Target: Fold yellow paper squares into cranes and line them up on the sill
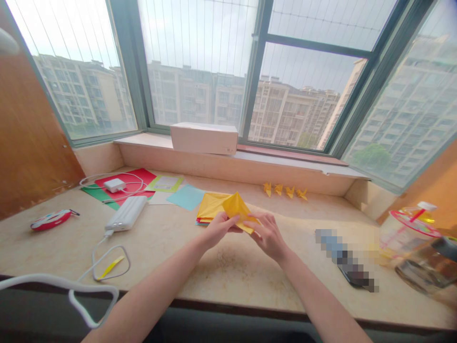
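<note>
A folded yellow paper piece (237, 208) is held just above the beige counter (221, 267) by both hands. My left hand (219, 227) pinches its left lower edge. My right hand (268, 236) grips its right lower corner. Behind it lies a stack of colored paper sheets (210, 206) with a yellow sheet on top. Several small yellow folded paper figures (285, 190) stand in a row at the back of the counter, to the right.
A white power bank (126, 214) with a white cable (103, 259), a white charger (114, 185) on red and green sheets, a light blue sheet (185, 196), and a red-white object (50, 220) lie left. A white box (204, 138) sits on the sill. A pink-lidded jar (407, 238) stands right.
</note>
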The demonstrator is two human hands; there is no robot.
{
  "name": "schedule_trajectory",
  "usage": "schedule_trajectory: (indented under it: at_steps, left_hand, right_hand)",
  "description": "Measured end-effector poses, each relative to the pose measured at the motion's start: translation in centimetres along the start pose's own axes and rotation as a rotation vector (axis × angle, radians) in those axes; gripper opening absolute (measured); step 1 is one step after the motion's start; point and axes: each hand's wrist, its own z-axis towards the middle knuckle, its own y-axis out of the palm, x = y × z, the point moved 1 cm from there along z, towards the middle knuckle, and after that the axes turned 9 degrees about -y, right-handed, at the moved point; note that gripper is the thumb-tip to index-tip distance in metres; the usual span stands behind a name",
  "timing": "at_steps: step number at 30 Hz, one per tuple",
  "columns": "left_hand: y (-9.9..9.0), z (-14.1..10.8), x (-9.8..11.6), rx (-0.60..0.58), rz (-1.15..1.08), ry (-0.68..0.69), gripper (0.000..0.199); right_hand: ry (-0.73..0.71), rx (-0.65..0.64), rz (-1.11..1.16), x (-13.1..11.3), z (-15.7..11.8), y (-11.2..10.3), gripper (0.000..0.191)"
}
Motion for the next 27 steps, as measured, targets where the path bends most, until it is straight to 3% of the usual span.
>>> schedule_trajectory:
  at_steps: [5,11,16,22,27]
  left_hand:
    - [-0.2,0.0,0.2,0.031,-0.027,0.01,0.04]
    - [-0.1,-0.2,-0.2,-0.061,-0.001,-0.025,0.044]
    - [0.6,-0.6,0.1,-0.116,0.086,-0.023,0.043]
    - [0.7,-0.3,0.4,-0.002,0.089,0.025,0.043]
    - [0.2,0.2,-0.1,0.021,0.049,0.015,0.044]
  right_hand:
    - [0.05,0.032,0.071,0.4,0.0,0.4,0.026]
    - [0.313,0.281,0.39,1.0,0.5,1.1,0.022]
    - [0.433,0.307,0.49,1.2,0.7,1.3,0.027]
    - [0.435,0.261,0.57,1.3,0.6,1.6,0.028]
    - [0.491,0.269,0.742,1.7,0.5,1.9,0.033]
